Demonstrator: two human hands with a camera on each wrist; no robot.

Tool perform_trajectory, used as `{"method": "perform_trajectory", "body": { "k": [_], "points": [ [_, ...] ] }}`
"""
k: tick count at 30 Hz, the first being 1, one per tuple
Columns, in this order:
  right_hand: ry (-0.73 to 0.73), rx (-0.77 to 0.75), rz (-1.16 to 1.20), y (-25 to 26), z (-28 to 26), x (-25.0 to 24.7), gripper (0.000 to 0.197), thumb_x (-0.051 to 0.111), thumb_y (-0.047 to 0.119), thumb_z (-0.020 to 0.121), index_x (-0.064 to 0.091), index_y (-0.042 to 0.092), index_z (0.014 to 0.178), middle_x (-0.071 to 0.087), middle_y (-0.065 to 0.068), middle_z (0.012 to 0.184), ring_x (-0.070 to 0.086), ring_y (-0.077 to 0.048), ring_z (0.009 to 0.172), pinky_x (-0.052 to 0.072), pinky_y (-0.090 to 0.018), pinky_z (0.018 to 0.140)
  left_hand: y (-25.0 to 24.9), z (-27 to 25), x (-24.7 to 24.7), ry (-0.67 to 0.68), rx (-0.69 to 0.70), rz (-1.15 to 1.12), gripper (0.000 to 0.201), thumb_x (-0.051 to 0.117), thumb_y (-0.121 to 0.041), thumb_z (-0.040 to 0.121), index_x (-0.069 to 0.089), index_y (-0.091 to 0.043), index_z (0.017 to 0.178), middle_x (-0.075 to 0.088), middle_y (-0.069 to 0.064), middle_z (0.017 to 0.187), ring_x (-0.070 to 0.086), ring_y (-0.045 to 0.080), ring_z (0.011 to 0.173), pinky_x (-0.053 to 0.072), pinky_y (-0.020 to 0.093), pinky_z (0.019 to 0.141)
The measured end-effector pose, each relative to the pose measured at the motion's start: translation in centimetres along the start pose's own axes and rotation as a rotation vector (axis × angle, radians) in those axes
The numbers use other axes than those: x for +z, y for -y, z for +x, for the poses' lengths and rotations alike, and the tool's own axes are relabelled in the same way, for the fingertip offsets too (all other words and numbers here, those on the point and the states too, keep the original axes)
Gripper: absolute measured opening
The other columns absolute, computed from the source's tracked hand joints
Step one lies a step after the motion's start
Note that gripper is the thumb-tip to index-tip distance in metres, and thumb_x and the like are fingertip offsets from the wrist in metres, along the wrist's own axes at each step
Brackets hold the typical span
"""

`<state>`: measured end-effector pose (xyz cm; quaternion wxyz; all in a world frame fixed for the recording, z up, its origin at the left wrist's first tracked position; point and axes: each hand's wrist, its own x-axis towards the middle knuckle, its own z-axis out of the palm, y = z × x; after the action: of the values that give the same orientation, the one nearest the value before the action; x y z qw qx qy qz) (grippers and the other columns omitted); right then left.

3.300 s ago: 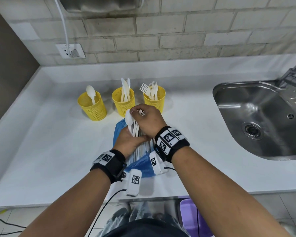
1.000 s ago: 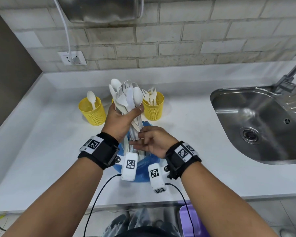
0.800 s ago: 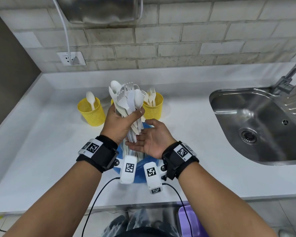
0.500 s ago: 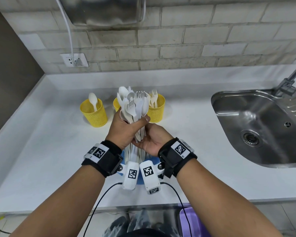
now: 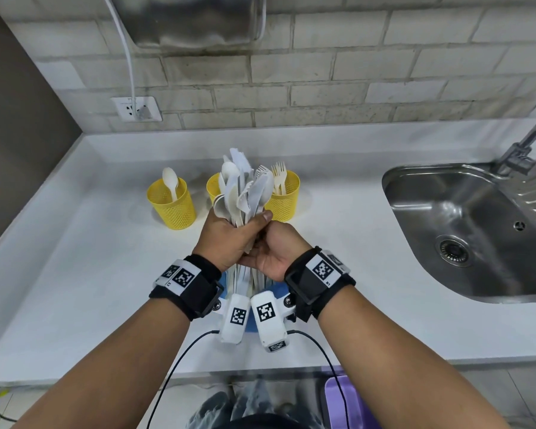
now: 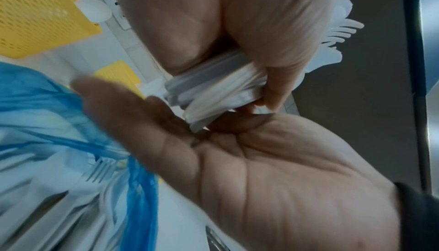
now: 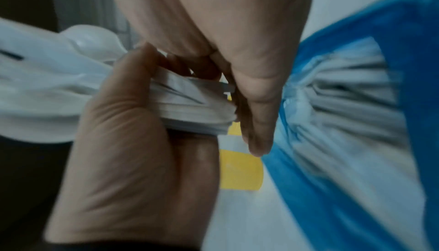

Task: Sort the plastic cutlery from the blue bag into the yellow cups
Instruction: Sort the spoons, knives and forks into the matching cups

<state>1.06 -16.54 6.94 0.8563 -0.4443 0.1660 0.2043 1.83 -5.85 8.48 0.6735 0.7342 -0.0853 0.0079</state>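
Observation:
My left hand [image 5: 229, 236] grips an upright bundle of white plastic cutlery [image 5: 245, 193], a mix of spoons, knives and forks, in front of the middle yellow cup [image 5: 212, 187]. My right hand [image 5: 273, 252] sits just below it, with fingers and thumb curled round the handle ends [image 6: 197, 123]. In the right wrist view the handle ends [image 7: 190, 105] lie between that thumb and the fingers. The blue bag [image 5: 275, 288] lies under both wrists, with more cutlery [image 6: 99, 168] inside. The left cup [image 5: 172, 205] holds a spoon and the right cup [image 5: 283, 202] holds forks.
The white counter [image 5: 84, 258] runs left of the cups, with a raised edge at the far left. A steel sink [image 5: 464, 230] and faucet [image 5: 523, 147] are on the right. A wall outlet [image 5: 136, 109] with a white cable sits behind the cups.
My left hand lifted the bundle out of the bag and now holds it a little lower. My right hand went from an open palm under the handles to curling round their ends.

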Motion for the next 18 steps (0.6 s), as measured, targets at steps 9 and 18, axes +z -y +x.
{"method": "perform_trajectory", "body": {
  "k": [9,18],
  "points": [
    [-0.264,-0.402,-0.405,2.2,-0.8,-1.2,0.023,0.052,0.01,0.088,0.072,0.017,0.098,0.07,-0.017,0.11,0.066,-0.03,0.096,0.054,-0.037,0.077,1.1,-0.1,-2.4,0.053,0.17,0.158,0.04,0.078,-0.012,0.089,0.061,-0.006,0.125,0.073,0.003,0.115,0.07,0.015,0.107,0.052,0.021,0.091],
    [-0.133,-0.708,-0.606,4.5,-3.7,0.4,0.047,0.043,-0.012,0.094,0.075,0.023,0.094,0.074,0.0,0.103,0.069,-0.028,0.102,0.055,-0.048,0.096,1.0,-0.7,-4.7,0.091,0.248,0.206,0.027,0.073,-0.015,0.083,0.062,-0.022,0.107,0.067,-0.023,0.101,0.062,-0.001,0.096,0.049,0.018,0.089]
  ]
}}
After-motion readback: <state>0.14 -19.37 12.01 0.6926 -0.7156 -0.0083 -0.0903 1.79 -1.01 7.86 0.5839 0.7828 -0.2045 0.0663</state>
